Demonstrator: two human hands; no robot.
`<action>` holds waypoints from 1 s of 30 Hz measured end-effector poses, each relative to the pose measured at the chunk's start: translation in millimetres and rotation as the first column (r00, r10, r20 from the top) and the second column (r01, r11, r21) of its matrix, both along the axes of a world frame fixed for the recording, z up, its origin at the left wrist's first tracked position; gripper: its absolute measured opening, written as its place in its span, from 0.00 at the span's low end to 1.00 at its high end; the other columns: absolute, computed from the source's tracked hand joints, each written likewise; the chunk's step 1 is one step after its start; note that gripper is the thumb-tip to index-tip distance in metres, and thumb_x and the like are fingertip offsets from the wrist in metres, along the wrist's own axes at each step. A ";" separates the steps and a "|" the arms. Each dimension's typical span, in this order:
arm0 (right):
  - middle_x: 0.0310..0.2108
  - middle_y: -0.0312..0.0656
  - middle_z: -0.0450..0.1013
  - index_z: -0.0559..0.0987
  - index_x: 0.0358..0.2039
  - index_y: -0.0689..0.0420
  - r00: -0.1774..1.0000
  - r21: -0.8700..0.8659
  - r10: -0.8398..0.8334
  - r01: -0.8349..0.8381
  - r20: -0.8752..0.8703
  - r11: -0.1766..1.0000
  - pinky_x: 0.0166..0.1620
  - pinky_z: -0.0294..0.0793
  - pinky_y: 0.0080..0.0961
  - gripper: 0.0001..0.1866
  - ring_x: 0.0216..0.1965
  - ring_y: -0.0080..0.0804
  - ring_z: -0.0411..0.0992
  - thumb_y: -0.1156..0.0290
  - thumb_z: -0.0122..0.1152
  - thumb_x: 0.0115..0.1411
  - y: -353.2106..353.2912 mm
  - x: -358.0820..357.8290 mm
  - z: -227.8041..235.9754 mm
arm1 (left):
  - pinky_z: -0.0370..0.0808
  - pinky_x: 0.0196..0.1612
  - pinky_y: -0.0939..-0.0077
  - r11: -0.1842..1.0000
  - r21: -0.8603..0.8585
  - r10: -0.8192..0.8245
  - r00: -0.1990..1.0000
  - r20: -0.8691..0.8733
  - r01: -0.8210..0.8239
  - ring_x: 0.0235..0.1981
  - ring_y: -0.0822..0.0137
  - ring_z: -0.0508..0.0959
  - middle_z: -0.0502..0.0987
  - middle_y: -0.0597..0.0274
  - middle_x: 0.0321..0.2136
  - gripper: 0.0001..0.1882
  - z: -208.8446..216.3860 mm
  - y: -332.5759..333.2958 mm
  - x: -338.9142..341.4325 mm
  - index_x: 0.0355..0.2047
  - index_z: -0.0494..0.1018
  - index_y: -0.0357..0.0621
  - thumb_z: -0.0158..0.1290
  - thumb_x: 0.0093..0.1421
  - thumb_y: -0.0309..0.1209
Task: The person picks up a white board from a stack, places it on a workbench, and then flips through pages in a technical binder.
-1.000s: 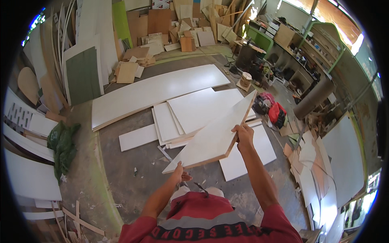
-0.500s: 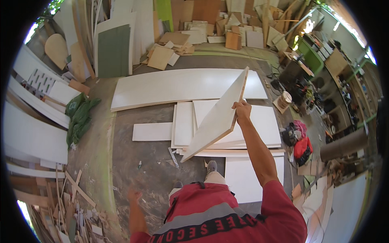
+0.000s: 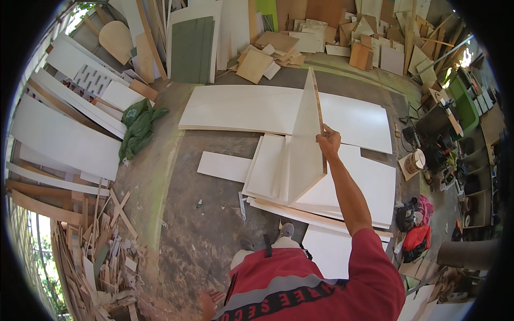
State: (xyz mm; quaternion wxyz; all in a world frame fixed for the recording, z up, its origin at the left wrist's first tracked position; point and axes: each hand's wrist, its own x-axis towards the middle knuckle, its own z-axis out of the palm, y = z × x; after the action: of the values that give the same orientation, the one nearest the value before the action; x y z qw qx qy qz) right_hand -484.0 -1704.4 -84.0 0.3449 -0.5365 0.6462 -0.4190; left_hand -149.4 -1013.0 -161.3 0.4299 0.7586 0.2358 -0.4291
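My right hand [image 3: 329,140] grips a white board [image 3: 306,134] by its bare wooden edge. The board stands steeply tilted above a stack of white boards [image 3: 369,184]; whether its lower corner touches the stack I cannot tell. Low beside my body, my left hand [image 3: 211,300] hangs with its fingers stretched out and nothing in it. Beyond the stack lies a long white panel [image 3: 235,109], partly hidden behind the held board. A small white rectangular piece [image 3: 222,167] reaches out from the stack's left side. Nearer my feet is another white board [image 3: 329,251].
A crumpled green cloth [image 3: 140,125] lies at the left, by leaning white panels [image 3: 64,142]. Scrap wood [image 3: 107,267] is heaped at the lower left. Offcuts [image 3: 267,51] are piled at the back. On the right are red and black bags [image 3: 416,238] and a round spool [image 3: 415,160].
The held board has turned to stand more upright, its edge now more toward me. My left hand has dropped lower, close to my body. The whole view has shifted and turned.
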 end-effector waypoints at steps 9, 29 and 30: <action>0.26 0.38 0.78 0.73 0.53 0.68 0.975 -0.141 0.004 0.028 0.223 0.990 0.29 0.69 0.18 0.33 0.22 0.18 0.68 0.77 0.56 0.41 -4.9 -28.3 -46.4 | 0.79 0.43 0.47 0.988 -0.133 -0.082 0.996 -0.016 0.079 0.43 0.38 0.75 0.68 0.30 0.46 0.35 -9.5 -65.3 14.1 0.56 0.56 0.23 0.33 0.68 0.49; 0.57 0.55 0.66 0.65 0.60 0.60 0.969 0.107 -0.106 0.133 -0.223 0.985 0.61 0.62 0.35 0.34 0.59 0.50 0.63 0.71 0.54 0.49 14.0 -325.1 -182.9 | 0.80 0.34 0.62 0.757 -0.088 -0.636 0.761 0.126 0.647 0.32 0.55 0.80 0.76 0.47 0.32 0.24 -7.4 -242.0 96.7 0.46 0.68 0.32 0.45 0.64 0.44; 0.60 0.55 0.62 0.64 0.61 0.61 0.923 0.182 -0.070 0.148 -0.378 0.972 0.62 0.59 0.35 0.35 0.62 0.51 0.59 0.70 0.55 0.50 12.0 -301.9 -174.2 | 0.80 0.33 0.63 0.765 -0.051 -0.632 0.764 0.133 0.642 0.31 0.56 0.79 0.76 0.48 0.31 0.23 5.2 -235.3 98.1 0.46 0.68 0.32 0.45 0.65 0.43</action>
State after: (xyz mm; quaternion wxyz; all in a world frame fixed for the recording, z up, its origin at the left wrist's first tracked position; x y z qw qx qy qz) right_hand -785.9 -1692.5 -258.2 0.2473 -0.5299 0.7684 -0.2599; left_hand -51.3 -1248.3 -156.1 0.3057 0.7945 -0.0795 -0.5186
